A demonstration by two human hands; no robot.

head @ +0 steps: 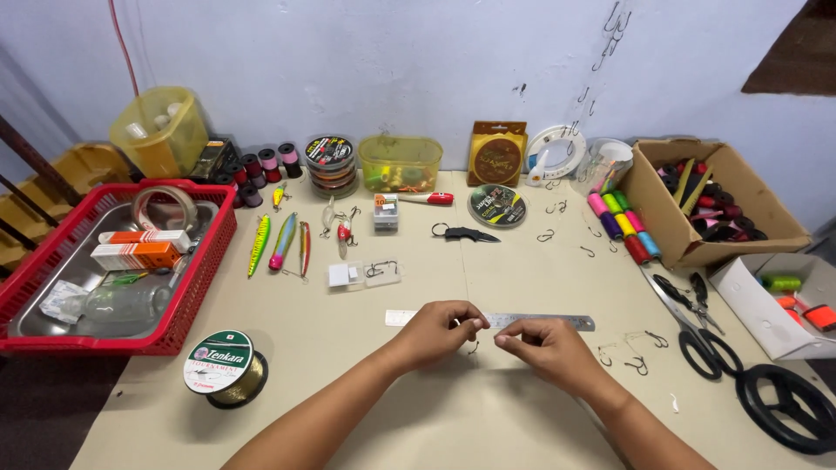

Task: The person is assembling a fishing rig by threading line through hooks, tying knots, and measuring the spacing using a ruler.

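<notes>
My left hand (438, 329) and right hand (546, 344) were both pinched shut over the steel ruler (540, 321), a small fish hook (473, 349) dangling below the left, its knot apparently unfinished, other hooks (634, 359) waiting nearby.

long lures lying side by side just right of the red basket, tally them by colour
yellow-green lure: 1
blue and pink lure: 1
reddish lure: 1
total: 3
</notes>
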